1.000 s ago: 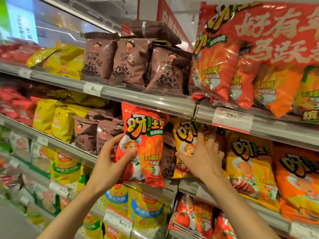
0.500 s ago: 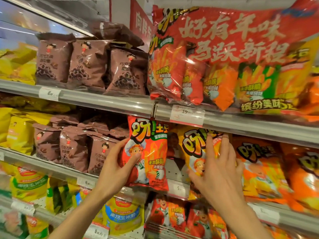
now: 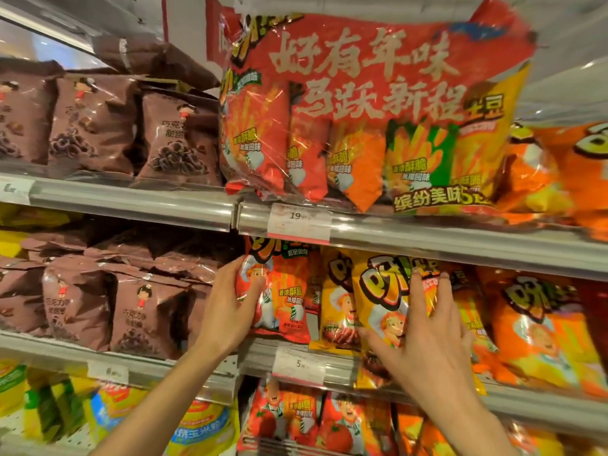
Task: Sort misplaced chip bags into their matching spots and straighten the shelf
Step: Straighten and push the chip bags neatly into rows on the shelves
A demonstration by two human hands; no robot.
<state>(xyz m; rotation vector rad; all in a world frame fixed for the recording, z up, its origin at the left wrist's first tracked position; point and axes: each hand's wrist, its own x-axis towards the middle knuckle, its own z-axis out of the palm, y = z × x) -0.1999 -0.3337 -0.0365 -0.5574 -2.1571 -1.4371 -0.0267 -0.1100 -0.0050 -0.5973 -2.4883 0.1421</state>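
Note:
My left hand grips a red chip bag by its left edge; the bag stands on the middle shelf, its top tucked under the shelf rail above. Right beside it stand yellow chip bags. My right hand lies flat with spread fingers on the front yellow bag, pressing it toward the right. Orange bags of the same brand fill the shelf further right. Brown snack bags stand to the left of the red bag.
A large red multipack sits on the upper shelf above my hands, with more brown bags to its left. A price tag hangs on the upper rail. Red tomato-print bags and yellow-blue bags fill the bottom shelf.
The view has moved closer and to the right. My left hand has carried the red bag back into the shelf slot beside the yellow bags. My right hand slid right, holding the yellow bags aside.

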